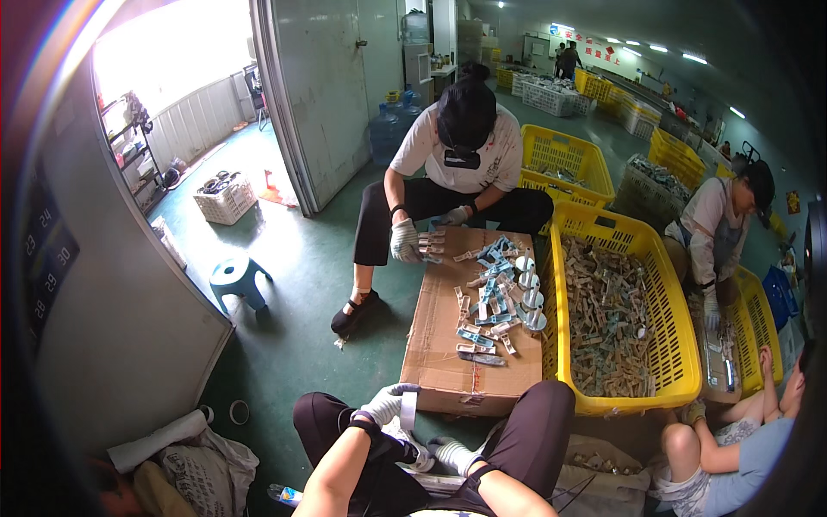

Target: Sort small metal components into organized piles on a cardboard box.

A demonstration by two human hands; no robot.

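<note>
My left hand (384, 403), in a grey-and-white knitted glove, is closed round a white tape roll (408, 412) above my left knee. My right hand (455, 453), gloved alike, hangs low between my knees beside a pale shoe (419, 455); its fingers are partly hidden. Just beyond my knees stands a cardboard box (439, 345). Blue and pale clothes pegs (488, 297) lie loose on top, with several round pale pieces (531, 297) along their right side. A dark, flat tool (481, 358) rests near the box's front edge.
Across the box, a seated person holds pale pegs in a gloved hand (404, 241). A yellow crate (564, 345) full of pegs stands right of the box. Two more people work farther right. A blue stool (239, 282) and sacks (207, 470) are at left.
</note>
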